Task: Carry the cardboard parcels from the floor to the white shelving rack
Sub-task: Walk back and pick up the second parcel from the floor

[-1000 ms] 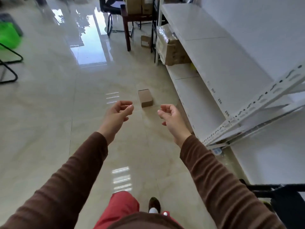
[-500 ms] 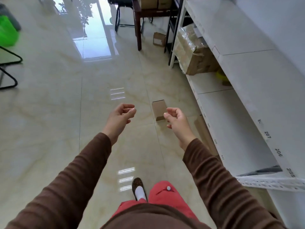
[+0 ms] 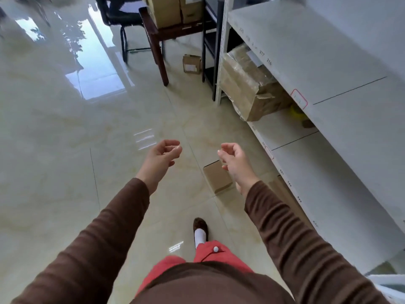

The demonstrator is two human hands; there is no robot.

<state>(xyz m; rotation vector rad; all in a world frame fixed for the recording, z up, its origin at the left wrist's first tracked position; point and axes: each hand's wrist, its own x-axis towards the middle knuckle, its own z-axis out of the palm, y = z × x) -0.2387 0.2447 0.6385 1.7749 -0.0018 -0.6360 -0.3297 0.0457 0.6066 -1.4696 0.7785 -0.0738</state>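
A small plain cardboard parcel (image 3: 217, 177) lies on the glossy tiled floor, close to the foot of the white shelving rack (image 3: 324, 69) that runs along the right. My right hand (image 3: 233, 160) hovers just above it and partly covers its right side, fingers loosely curled, holding nothing. My left hand (image 3: 163, 155) is held out to the parcel's left, also empty with curled fingers. A large taped cardboard box (image 3: 247, 88) sits on a lower shelf of the rack. Another small labelled parcel (image 3: 192, 64) stands on the floor farther back.
A dark wooden table (image 3: 173, 31) with brown boxes (image 3: 173, 8) on it stands behind, with a black chair (image 3: 122, 16) to its left. A flat cardboard piece (image 3: 282, 194) lies under the rack's lowest shelf. My foot (image 3: 200, 232) is just behind the parcel.
I have walked forward: the small parcel and the rack have come much nearer, and the parcel now sits beneath my right hand. Both hands stay empty and outstretched.
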